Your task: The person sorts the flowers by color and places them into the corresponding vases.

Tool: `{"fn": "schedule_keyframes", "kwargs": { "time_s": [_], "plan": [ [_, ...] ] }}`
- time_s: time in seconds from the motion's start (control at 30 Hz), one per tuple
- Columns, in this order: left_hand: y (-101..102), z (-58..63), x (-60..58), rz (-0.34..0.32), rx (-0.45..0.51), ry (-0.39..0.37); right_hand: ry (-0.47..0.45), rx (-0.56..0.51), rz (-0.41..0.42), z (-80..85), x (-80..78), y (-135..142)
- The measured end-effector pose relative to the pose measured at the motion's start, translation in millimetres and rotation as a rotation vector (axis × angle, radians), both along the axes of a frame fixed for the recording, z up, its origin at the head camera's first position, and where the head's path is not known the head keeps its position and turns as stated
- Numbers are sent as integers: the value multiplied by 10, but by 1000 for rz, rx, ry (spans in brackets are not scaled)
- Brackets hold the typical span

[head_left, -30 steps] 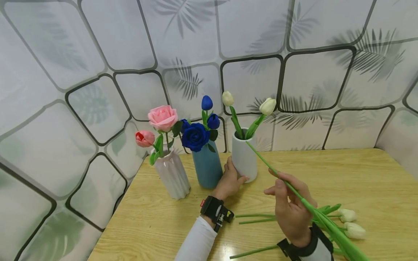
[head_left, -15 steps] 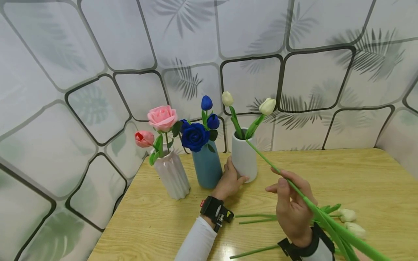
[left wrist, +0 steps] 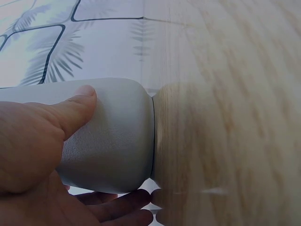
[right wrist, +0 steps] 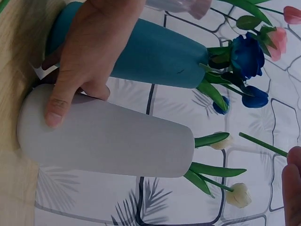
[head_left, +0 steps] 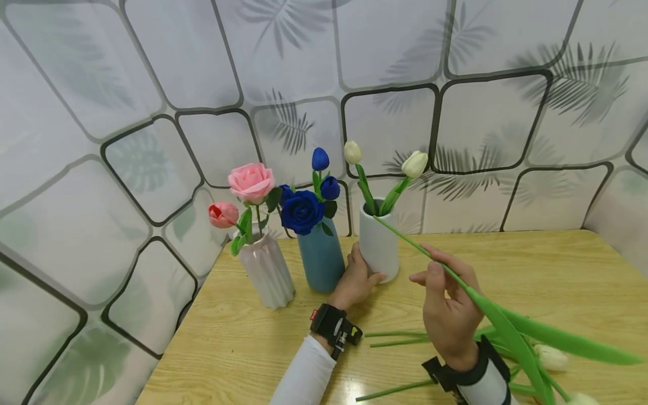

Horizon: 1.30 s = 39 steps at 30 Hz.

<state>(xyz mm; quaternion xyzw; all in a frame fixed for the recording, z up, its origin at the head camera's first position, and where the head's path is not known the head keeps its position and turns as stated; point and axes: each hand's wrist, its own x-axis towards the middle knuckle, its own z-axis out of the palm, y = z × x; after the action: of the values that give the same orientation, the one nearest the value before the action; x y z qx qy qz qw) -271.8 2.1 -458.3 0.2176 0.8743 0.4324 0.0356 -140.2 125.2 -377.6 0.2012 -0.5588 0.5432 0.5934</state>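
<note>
My left hand (head_left: 354, 281) grips the lower side of a white vase (head_left: 379, 247), which stands upright on the table; in the left wrist view the thumb (left wrist: 77, 110) lies along its wall near the base. Two white tulips (head_left: 415, 165) stand in this vase. Between thumb and fingers, my right hand (head_left: 453, 309) pinches the green stem of a tulip (head_left: 405, 238). The cut end overlaps the vase's front rim in the head view, while the right wrist view shows that stem (right wrist: 263, 144) apart from the mouth. Long leaves (head_left: 572, 334) trail behind the hand to the lower right.
Left of the white vase stands a blue vase (head_left: 321, 259) with blue flowers, then a pale ribbed vase (head_left: 268, 273) with pink ones. More white tulips (head_left: 552, 358) lie on the wooden table (head_left: 228, 349) under my right forearm. A patterned curtain (head_left: 304, 73) hangs behind.
The held tulip's cut end has shifted slightly left across the vase rim, and its leaves have swung apart at the lower right. My right hand rises slightly; the left stays put.
</note>
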Motion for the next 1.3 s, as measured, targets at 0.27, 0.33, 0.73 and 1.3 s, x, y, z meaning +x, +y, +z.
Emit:
{"fn": "schedule_keyframes", "kwargs": {
  "time_s": [0.27,0.33,0.73,1.3],
  "plan": [
    [-3,-33,-10,-10,13,10,-70,21,-40,45,-111,27],
    [-3,-20,-11,-15,17,7,-94,39,-59,45,-127,34],
    [-21,-9,0,-45,24,15,-224,122,-174,-13,-200,119],
    [-5,-5,3,-25,16,21,-443,176,-200,-14,-250,140]
  ]
}}
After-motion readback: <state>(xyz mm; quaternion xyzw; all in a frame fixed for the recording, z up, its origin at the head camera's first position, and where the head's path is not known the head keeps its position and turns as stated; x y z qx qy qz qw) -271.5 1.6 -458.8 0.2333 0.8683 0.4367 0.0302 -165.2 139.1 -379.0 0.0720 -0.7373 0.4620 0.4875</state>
